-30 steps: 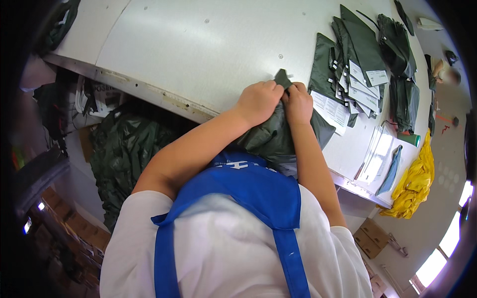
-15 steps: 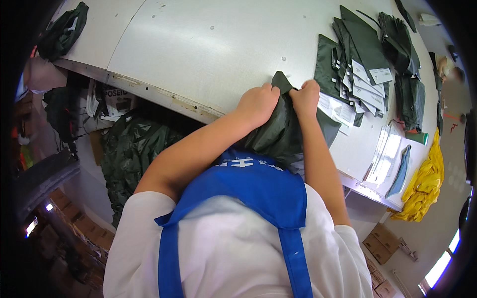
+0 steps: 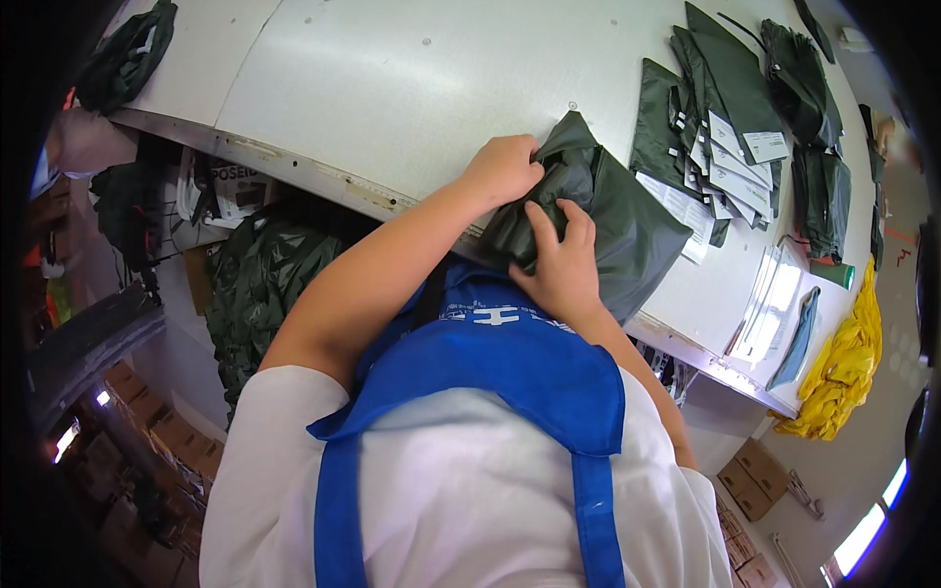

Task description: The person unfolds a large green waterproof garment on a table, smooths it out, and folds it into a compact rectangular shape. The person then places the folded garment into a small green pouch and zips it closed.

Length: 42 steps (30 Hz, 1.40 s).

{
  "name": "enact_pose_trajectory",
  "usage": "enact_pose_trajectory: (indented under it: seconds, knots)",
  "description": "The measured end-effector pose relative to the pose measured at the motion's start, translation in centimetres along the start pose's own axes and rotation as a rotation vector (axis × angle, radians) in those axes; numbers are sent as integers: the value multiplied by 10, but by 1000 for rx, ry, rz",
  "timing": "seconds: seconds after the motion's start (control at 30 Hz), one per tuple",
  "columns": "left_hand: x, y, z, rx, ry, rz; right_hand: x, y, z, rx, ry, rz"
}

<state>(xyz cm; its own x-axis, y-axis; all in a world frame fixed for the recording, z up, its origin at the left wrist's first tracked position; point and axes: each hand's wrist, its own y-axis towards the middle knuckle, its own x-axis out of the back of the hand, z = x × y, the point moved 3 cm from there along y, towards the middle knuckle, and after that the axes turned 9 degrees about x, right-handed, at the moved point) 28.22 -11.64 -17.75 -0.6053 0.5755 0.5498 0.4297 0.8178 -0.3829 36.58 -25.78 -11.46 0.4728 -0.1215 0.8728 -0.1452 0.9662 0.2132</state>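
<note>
At the table's near edge lies a flat, pouch-like piece of dark green cloth (image 3: pixel 632 230), one corner reaching far and another to the right. A darker, glossy folded bundle (image 3: pixel 564 181) rests against it, partly under my hands. My left hand (image 3: pixel 505 169) is closed on the cloth's left edge near the far corner. My right hand (image 3: pixel 564 255) curls over the bundle, fingertips and thumb gripping it. Whether the bundle is inside the cloth or on top, I cannot tell.
Dark green pieces with white labels (image 3: pixel 740 186) lie at the right, beside more dark green bundles (image 3: pixel 818 191). A yellow heap (image 3: pixel 843 363) hangs over the right end of the white table (image 3: pixel 343 88). Crumpled dark green material (image 3: pixel 265 294) sits below the table at left.
My right hand has let go of the far corner and come nearer, onto the bundle. The cloth has spread open to the right. My left hand stays near the far edge.
</note>
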Motion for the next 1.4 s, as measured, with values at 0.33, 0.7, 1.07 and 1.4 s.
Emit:
enact_pose_trajectory:
  seconds: [0.33,0.7,1.07,1.4]
  knots:
    - [-1,-35,21,347,-305,400,8,-4,-41,-129,333,-135]
    - [-3,-54,26,342,-364,418,8,4,-24,-143,205,-94]
    - [16,-70,7,257,-422,359,-8,24,-38,-75,317,399]
    - [15,-72,15,232,-450,378,-11,30,-43,-204,297,525]
